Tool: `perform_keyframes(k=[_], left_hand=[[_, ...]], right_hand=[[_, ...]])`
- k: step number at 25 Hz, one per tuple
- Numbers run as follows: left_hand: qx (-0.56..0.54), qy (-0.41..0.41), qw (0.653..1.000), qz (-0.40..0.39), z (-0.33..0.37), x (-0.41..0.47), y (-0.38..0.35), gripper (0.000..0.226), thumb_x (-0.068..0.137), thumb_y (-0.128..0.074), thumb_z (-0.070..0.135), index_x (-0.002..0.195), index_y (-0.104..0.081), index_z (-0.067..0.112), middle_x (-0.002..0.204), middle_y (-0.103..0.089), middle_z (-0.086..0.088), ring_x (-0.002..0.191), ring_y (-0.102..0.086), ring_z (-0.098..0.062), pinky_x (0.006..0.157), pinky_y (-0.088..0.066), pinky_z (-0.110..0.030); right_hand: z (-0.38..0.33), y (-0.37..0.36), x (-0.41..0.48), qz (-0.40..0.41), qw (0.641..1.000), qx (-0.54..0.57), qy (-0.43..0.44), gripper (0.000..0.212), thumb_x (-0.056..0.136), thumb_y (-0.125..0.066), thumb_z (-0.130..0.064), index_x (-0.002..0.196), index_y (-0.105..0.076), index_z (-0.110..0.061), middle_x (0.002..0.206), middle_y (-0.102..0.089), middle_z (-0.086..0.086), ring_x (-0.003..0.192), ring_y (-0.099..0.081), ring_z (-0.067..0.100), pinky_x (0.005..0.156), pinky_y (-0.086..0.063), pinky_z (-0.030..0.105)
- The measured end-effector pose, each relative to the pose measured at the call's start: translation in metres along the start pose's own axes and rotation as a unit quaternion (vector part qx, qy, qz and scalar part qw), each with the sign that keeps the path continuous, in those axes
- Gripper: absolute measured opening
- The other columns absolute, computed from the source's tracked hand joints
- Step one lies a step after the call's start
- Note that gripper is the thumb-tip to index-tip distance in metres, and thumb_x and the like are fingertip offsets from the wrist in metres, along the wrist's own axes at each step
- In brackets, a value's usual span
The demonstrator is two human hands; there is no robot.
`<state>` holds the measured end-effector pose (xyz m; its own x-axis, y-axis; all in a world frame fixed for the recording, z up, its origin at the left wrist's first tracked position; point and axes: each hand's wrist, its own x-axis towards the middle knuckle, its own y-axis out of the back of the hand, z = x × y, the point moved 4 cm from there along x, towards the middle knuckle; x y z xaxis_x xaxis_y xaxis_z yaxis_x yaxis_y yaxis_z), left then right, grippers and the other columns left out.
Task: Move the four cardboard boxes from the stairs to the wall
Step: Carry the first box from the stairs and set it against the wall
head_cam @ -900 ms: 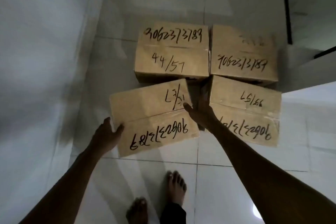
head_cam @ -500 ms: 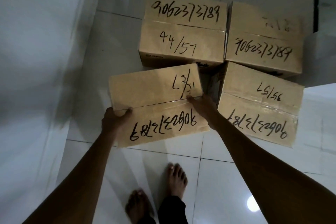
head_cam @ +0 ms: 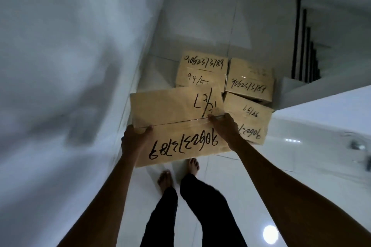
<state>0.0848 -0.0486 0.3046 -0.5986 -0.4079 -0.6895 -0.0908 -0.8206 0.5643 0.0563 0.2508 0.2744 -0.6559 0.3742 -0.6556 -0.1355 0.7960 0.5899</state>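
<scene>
Head view looks down on the cardboard box (head_cam: 176,124) you are holding, which is your landmark: its long axis runs left to right across you, slightly tilted so the right end sits higher, and the marker numbers on its top read upside down to you. Your left hand (head_cam: 134,140) clamps its left end, thumb hooked over the top along the taped seam; your right hand (head_cam: 224,126) presses against its right end with fingers (head_cam: 215,119) reaching onto the top at that seam. Whether the box is clear of the white tiled floor (head_cam: 251,196) cannot be told for certain, though your bare feet (head_cam: 178,172) show just below its near edge. Beyond the held box, three more boxes lie on the floor: the box marked 44/57 (head_cam: 202,72) directly behind it, another box (head_cam: 250,80) to that one's right, and a third box (head_cam: 251,120) just beside the held box's right end, partly hidden by your right wrist. Left of the held box the white wall (head_cam: 70,66) stands close. Right of it, past the third box, a white ledge (head_cam: 321,110) rises, with dark-edged stairs (head_cam: 305,50) climbing farther back. Open floor lies behind you, toward the bottom of the frame.
</scene>
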Motion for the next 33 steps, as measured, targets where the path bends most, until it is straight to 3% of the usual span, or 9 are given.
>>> perform_keyframes(k=[3, 6, 8, 11, 14, 20, 26, 33], left_hand=[[-0.009, -0.002, 1.000, 0.011, -0.006, -0.100, 0.069, 0.073, 0.082, -0.067, 0.051, 0.134, -0.048, 0.004, 0.133, -0.058, -0.019, 0.121, -0.056, -0.038, 0.100, -0.048, -0.050], [-0.027, -0.016, 0.999, 0.026, -0.026, -0.174, 0.116, 0.073, 0.081, -0.066, 0.054, 0.132, -0.051, 0.005, 0.133, -0.059, -0.016, 0.120, -0.057, -0.035, 0.101, -0.049, -0.048], [-0.054, -0.016, 0.997, 0.048, -0.055, -0.207, 0.136, 0.071, 0.081, -0.065, 0.054, 0.132, -0.051, 0.007, 0.133, -0.059, -0.015, 0.120, -0.058, -0.034, 0.100, -0.049, -0.047], [-0.070, 0.005, 0.995, 0.065, -0.103, -0.238, 0.143, 0.068, 0.085, -0.063, 0.050, 0.135, -0.048, 0.007, 0.137, -0.056, -0.016, 0.122, -0.057, -0.034, 0.102, -0.048, -0.048], [-0.114, 0.052, 0.985, 0.120, -0.161, -0.275, 0.147, 0.061, 0.088, -0.061, 0.046, 0.133, -0.050, 0.005, 0.134, -0.058, -0.016, 0.119, -0.058, -0.035, 0.100, -0.049, -0.048], [-0.245, 0.141, 0.939, 0.198, -0.287, -0.369, 0.146, 0.063, 0.084, -0.066, 0.045, 0.130, -0.053, 0.005, 0.128, -0.063, -0.016, 0.115, -0.061, -0.034, 0.098, -0.051, -0.049], [-0.324, 0.228, 0.868, 0.299, -0.436, -0.481, 0.146, 0.061, 0.081, -0.070, 0.044, 0.123, -0.057, 0.002, 0.123, -0.066, -0.018, 0.110, -0.063, -0.035, 0.094, -0.053, -0.049], [-0.390, 0.288, 0.803, 0.346, -0.633, -0.604, 0.128, 0.063, 0.079, -0.070, 0.047, 0.124, -0.058, 0.005, 0.121, -0.066, -0.017, 0.108, -0.065, -0.035, 0.092, -0.055, -0.050]], right_hand=[[-0.032, 0.049, -0.106, -0.009, 0.999, -0.021, 0.032, 0.057, 0.085, -0.059, -0.056, 0.125, -0.053, -0.016, 0.109, -0.069, 0.007, 0.093, -0.066, 0.027, 0.082, -0.054, 0.039], [-0.047, 0.077, -0.186, -0.017, 0.996, -0.054, 0.075, 0.060, 0.087, -0.058, -0.056, 0.128, -0.054, -0.013, 0.120, -0.067, 0.011, 0.102, -0.063, 0.030, 0.078, -0.046, 0.032], [-0.049, 0.075, -0.223, -0.042, 0.993, -0.058, 0.098, 0.063, 0.086, -0.058, -0.056, 0.132, -0.053, -0.013, 0.126, -0.065, 0.012, 0.111, -0.062, 0.033, 0.084, -0.048, 0.033], [-0.043, 0.056, -0.254, -0.078, 0.985, -0.074, 0.133, 0.061, 0.087, -0.058, -0.054, 0.133, -0.052, -0.016, 0.124, -0.066, 0.012, 0.108, -0.064, 0.033, 0.085, -0.051, 0.034], [-0.034, 0.024, -0.285, -0.141, 0.968, -0.101, 0.183, 0.055, 0.089, -0.059, -0.049, 0.129, -0.054, -0.011, 0.118, -0.068, 0.015, 0.104, -0.066, 0.034, 0.090, -0.055, 0.046], [-0.014, -0.040, -0.367, -0.230, 0.915, -0.195, 0.269, 0.060, 0.088, -0.058, -0.054, 0.127, -0.053, -0.008, 0.116, -0.068, 0.016, 0.102, -0.066, 0.034, 0.092, -0.054, 0.049], [0.034, -0.119, -0.502, -0.313, 0.834, -0.291, 0.350, 0.059, 0.088, -0.057, -0.052, 0.126, -0.056, -0.007, 0.114, -0.069, 0.015, 0.102, -0.067, 0.033, 0.090, -0.055, 0.044], [0.146, -0.214, -0.671, -0.352, 0.757, -0.370, 0.407, 0.059, 0.086, -0.054, -0.054, 0.127, -0.058, -0.012, 0.117, -0.069, 0.013, 0.108, -0.065, 0.033, 0.097, -0.051, 0.044]])
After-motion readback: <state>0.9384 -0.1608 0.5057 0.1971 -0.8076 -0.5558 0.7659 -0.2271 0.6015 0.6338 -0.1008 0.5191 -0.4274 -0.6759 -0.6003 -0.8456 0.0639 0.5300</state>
